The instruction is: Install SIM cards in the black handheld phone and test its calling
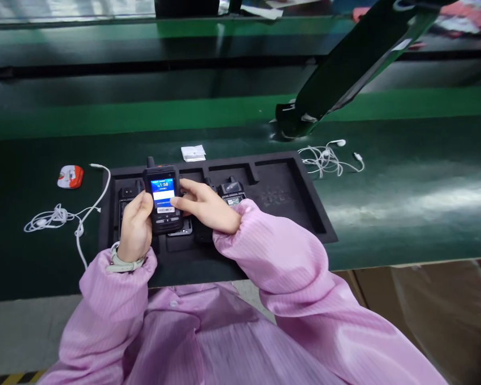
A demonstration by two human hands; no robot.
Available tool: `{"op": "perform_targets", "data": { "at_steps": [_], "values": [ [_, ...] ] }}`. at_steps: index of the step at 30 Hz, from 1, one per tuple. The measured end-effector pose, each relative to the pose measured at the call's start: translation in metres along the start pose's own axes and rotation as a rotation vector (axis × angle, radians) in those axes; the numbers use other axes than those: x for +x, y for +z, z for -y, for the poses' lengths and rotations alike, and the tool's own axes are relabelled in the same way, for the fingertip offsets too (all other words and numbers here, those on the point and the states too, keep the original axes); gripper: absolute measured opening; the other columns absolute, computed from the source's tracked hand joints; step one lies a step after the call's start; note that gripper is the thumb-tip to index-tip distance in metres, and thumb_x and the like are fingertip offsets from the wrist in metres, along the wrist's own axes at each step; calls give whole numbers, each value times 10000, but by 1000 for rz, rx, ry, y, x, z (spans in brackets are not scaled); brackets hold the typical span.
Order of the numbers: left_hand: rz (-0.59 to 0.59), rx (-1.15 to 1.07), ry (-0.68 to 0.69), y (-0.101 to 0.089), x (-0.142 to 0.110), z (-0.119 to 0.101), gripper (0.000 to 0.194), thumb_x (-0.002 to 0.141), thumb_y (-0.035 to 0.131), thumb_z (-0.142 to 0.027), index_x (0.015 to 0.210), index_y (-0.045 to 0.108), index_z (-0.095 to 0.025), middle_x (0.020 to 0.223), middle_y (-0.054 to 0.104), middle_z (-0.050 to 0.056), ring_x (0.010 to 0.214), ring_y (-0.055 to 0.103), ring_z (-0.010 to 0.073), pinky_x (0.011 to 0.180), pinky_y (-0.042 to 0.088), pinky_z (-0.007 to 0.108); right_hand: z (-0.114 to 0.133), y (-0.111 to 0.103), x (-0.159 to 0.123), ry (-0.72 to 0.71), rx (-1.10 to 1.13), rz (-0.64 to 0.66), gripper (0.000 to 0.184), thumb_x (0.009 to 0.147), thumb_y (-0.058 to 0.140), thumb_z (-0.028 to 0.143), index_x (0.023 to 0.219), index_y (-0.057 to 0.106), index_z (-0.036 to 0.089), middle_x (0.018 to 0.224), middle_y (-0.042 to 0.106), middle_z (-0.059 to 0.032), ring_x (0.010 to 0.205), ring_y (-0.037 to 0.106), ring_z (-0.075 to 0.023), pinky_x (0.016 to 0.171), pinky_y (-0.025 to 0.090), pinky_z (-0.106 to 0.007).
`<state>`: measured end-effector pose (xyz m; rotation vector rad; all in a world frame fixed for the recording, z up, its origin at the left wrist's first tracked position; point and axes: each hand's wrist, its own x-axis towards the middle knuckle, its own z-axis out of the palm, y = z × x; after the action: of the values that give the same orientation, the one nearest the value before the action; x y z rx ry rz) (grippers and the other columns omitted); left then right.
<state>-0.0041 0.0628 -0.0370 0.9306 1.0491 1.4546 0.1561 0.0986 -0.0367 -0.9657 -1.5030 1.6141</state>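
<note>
Green workbench (401, 214) beneath — left hand (135, 227) and right hand (208, 207) pinching a lit handset (162, 190).

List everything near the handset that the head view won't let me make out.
In the head view:
- Handset: back turned away; label print too small.
- Left hand: fingertips hidden by the handset.
- Tray device: lower part hidden by right hand and sleeve.
- Post: top cut off by upper edge.

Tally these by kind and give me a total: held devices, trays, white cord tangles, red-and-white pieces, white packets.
Held device: 1
Black tray: 1
White cord tangles: 2
Red-and-white piece: 1
White packet: 1
Total: 6
</note>
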Motion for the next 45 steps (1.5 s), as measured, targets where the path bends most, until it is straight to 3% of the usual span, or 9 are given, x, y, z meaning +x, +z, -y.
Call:
{"op": "perform_targets", "data": {
  "at_steps": [4, 11, 16, 20, 24, 29, 33, 37, 45],
  "values": [
    [10, -6, -10, 0, -1, 1, 384, 765, 854, -528, 721, 697, -180, 792, 753, 55, 924, 747, 272, 817, 615, 356, 0, 0, -1, 14, 15, -8, 498, 747, 781, 559, 1016, 630, 168, 883, 629, 12, 602, 520, -76, 586, 455, -251],
    [13, -9, -34, 0, -1, 3, 391, 791, 832, -539, 761, 718, -166, 803, 757, 67, 919, 750, 270, 815, 613, 359, 0, 1, -1, 42, 6, 5, 480, 771, 769, 517, 1066, 633, 164, 938, 653, -11, 654, 562, -93, 628, 488, -259],
    [4, -25, -22, 3, -1, 3, 395, 769, 860, -505, 669, 643, -191, 724, 715, 29, 871, 739, 248, 788, 612, 338, -6, 1, -3, 17, 8, -29, 702, 847, 678, 348, 1480, 390, 245, 988, 634, 8, 678, 583, -105, 654, 513, -266],
    [5, 0, 12, 4, -2, 3, 454, 811, 821, -532, 618, 569, -207, 725, 706, 26, 895, 734, 245, 792, 610, 332, -6, 0, -4, -21, -54, -15, 775, 896, 601, 302, 1592, 262, 274, 1025, 653, -5, 672, 581, -110, 630, 505, -260],
    [6, 63, 48, 3, -4, 6, 416, 866, 771, -525, 663, 589, -210, 830, 753, 44, 973, 728, 250, 829, 599, 333, -1, 1, -5, -29, -91, -5, 710, 892, 570, 322, 1566, 353, 273, 1084, 702, -16, 724, 592, -134, 650, 510, -273],
    [0, 121, 55, 0, -8, 9, 378, 898, 747, -482, 685, 588, -213, 891, 769, 41, 1002, 718, 245, 818, 581, 318, 5, 2, -6, -14, -37, 34, 561, 845, 534, 350, 1382, 487, 194, 1207, 689, -62, 942, 646, -192, 918, 556, -370],
    [7, 158, 38, -1, -16, 11, 342, 954, 676, -491, 761, 630, -212, 947, 774, 39, 1024, 711, 238, 813, 573, 314, 6, 0, -8, -16, -113, 60, 564, 816, 539, 370, 1336, 464, 164, 1154, 673, -89, 1000, 636, -240, 1059, 511, -482],
    [5, 170, 40, 1, -24, 11, 311, 970, 658, -490, 821, 656, -217, 960, 773, 35, 1044, 711, 239, 813, 572, 314, 7, -1, -10, -45, -129, 75, 547, 827, 538, 342, 1338, 451, 168, 1182, 655, -86, 1120, 614, -245, 1195, 404, -475],
    [-19, 171, 37, 3, -24, 11, 354, 928, 703, -523, 761, 669, -213, 905, 762, 48, 1015, 714, 260, 783, 567, 314, 9, 1, -14, 51, 33, 25, 476, 1012, 402, 563, 1347, 503, 241, 1329, 650, -46, 1281, 602, -227, 1144, 453, -412]
  ]
}}
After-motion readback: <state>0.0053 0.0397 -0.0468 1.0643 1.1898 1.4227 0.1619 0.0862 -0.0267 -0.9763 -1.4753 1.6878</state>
